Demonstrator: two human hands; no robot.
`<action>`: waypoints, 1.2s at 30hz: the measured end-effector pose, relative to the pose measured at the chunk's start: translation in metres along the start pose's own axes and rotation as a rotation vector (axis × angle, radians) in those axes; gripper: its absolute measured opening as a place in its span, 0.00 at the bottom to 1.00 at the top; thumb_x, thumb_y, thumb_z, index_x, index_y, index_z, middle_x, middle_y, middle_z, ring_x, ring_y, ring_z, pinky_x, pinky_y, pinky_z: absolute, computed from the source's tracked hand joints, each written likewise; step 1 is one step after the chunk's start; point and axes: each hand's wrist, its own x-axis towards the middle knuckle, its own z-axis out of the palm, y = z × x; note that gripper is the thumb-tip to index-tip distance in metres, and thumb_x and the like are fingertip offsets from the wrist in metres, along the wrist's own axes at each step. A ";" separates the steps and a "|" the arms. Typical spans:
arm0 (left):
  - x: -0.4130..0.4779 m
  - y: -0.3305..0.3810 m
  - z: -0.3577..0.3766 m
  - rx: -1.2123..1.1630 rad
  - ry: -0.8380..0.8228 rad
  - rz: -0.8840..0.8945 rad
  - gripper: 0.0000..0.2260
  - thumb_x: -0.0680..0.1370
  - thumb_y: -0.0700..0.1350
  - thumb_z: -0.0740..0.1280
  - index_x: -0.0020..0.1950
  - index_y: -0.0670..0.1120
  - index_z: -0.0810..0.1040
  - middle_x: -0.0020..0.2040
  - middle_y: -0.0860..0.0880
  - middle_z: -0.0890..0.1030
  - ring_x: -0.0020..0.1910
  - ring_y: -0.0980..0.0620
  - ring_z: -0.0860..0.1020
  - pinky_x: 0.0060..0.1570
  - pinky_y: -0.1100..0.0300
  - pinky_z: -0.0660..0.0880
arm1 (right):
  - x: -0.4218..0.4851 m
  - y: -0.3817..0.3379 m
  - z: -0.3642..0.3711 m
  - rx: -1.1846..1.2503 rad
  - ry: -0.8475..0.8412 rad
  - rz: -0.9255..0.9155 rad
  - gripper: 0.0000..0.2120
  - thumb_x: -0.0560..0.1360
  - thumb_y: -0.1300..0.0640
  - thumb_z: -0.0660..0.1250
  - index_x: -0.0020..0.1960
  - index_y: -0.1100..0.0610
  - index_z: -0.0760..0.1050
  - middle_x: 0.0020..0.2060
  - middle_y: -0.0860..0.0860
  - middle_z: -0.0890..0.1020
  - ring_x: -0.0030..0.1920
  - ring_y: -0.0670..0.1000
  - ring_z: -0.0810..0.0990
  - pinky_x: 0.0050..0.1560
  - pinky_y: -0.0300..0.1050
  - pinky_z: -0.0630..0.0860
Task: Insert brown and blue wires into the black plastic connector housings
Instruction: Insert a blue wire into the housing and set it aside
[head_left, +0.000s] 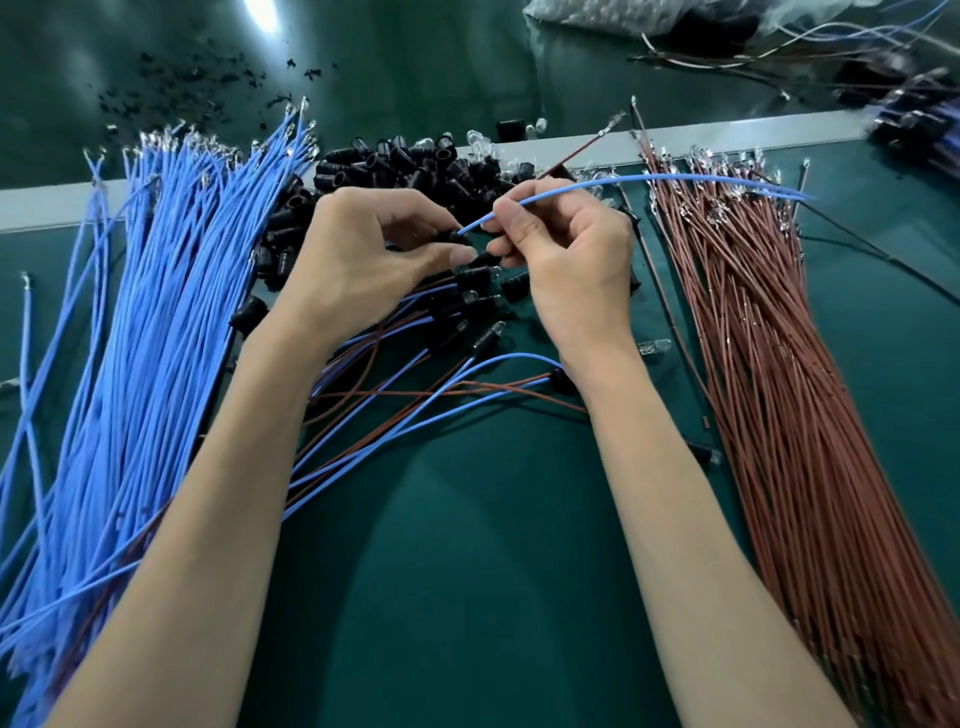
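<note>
Wire-harness assembly workshop: green bench mat (467, 571), bulk blue wires (145, 338) and brown wires (779, 389) with crimped terminals, heaped black housings (415, 161), finished harnesses (415, 395) mid-bench.

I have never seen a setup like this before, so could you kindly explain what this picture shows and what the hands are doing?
There is no machine here. This is one picture from a camera worn on a person's head, looking down at their own two bare hands over a green table. On the left lies a bundle of blue wires, on the right a bundle of brown wires, and farther back between them a pile of black housings. Between the forearms lie wired housings, already fitted with blue and brown wires. The left hand pinches one black housing. The right hand pinches a single blue wire near its end, with the tip at that housing. Whether the tip is already inside is too small to tell.
</note>
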 end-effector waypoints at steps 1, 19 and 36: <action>-0.001 0.000 0.001 0.003 -0.005 0.003 0.08 0.70 0.43 0.76 0.47 0.47 0.82 0.40 0.44 0.83 0.36 0.58 0.76 0.40 0.67 0.73 | 0.000 0.000 0.000 -0.008 -0.013 0.006 0.10 0.75 0.65 0.68 0.39 0.53 0.76 0.32 0.49 0.82 0.31 0.43 0.80 0.34 0.33 0.75; -0.003 -0.001 -0.009 -0.025 -0.115 -0.065 0.09 0.72 0.45 0.74 0.51 0.45 0.84 0.43 0.46 0.85 0.39 0.60 0.77 0.47 0.63 0.75 | -0.002 0.000 -0.001 -0.226 -0.192 -0.069 0.10 0.74 0.60 0.71 0.39 0.47 0.76 0.33 0.45 0.82 0.39 0.47 0.83 0.48 0.50 0.79; -0.003 0.004 -0.008 -0.022 -0.120 -0.035 0.08 0.72 0.45 0.74 0.50 0.45 0.83 0.43 0.45 0.84 0.39 0.57 0.78 0.48 0.59 0.77 | -0.001 0.003 0.002 -0.183 -0.079 -0.015 0.10 0.72 0.58 0.72 0.34 0.46 0.78 0.33 0.48 0.83 0.37 0.51 0.82 0.50 0.57 0.79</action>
